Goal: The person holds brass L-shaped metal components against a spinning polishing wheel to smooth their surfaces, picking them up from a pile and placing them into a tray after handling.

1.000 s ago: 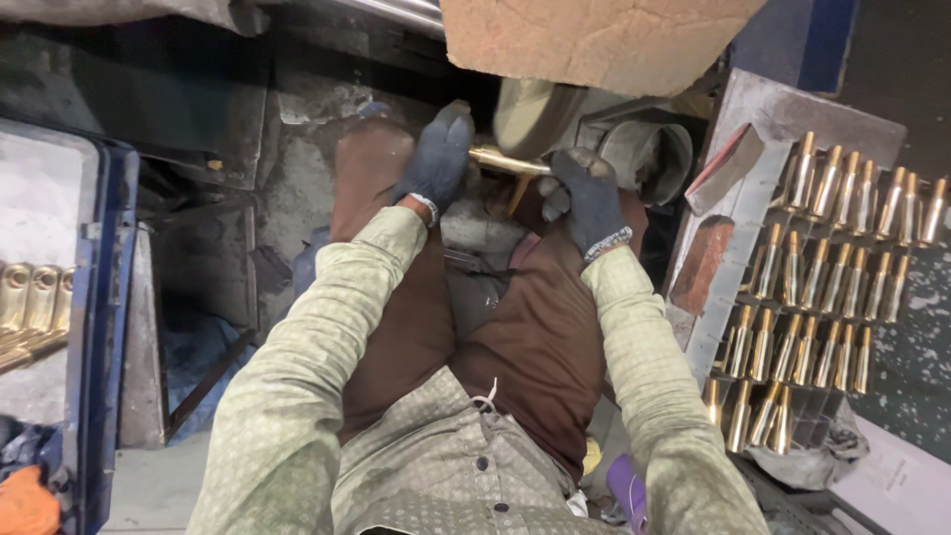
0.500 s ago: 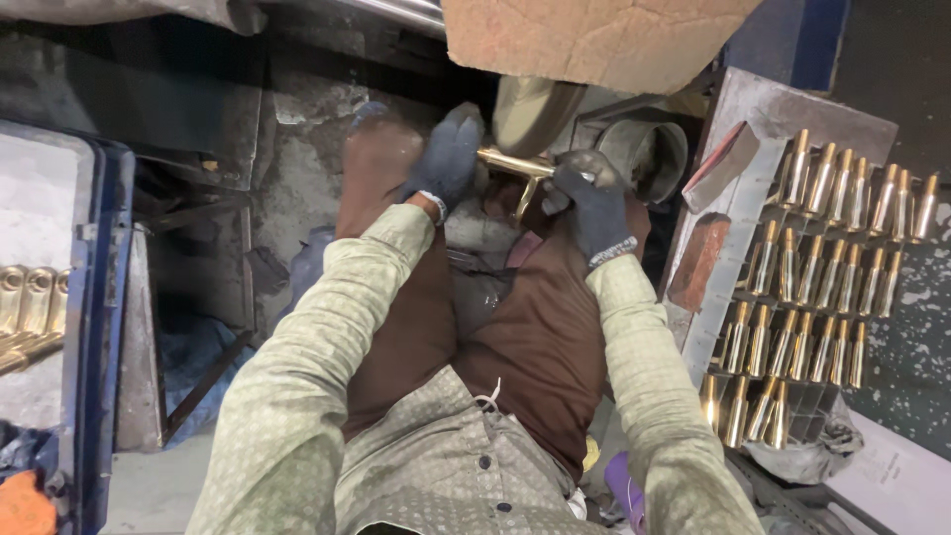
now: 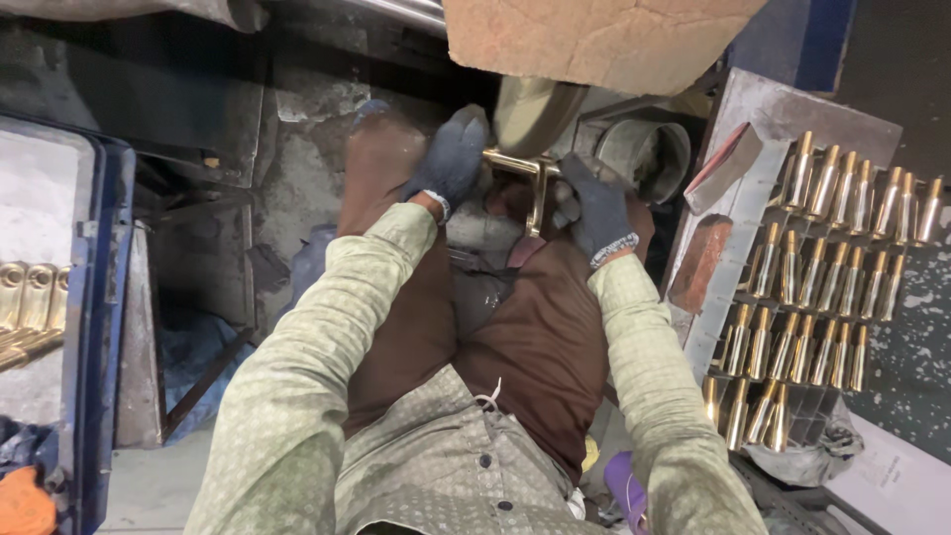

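Both my hands wear dark blue knit gloves. My left hand [image 3: 452, 159] and my right hand [image 3: 594, 210] grip a T-shaped brass fitting [image 3: 535, 183] between them, above my knees. One end of the fitting presses against a round buffing wheel [image 3: 533, 114] just beyond my hands. My sleeves are pale green, and my trousers are brown. The part of the fitting inside each glove is hidden.
A grey tray [image 3: 753, 109] on the right carries rows of several polished brass parts [image 3: 822, 267] and two reddish-brown blocks [image 3: 699, 262]. A blue bin [image 3: 89, 297] on the left holds more brass pieces [image 3: 30, 297]. Cardboard [image 3: 604, 40] hangs over the wheel.
My hands have turned the brass fitting at the wheel, so its stem now points down toward me. My arms stay in the same place.
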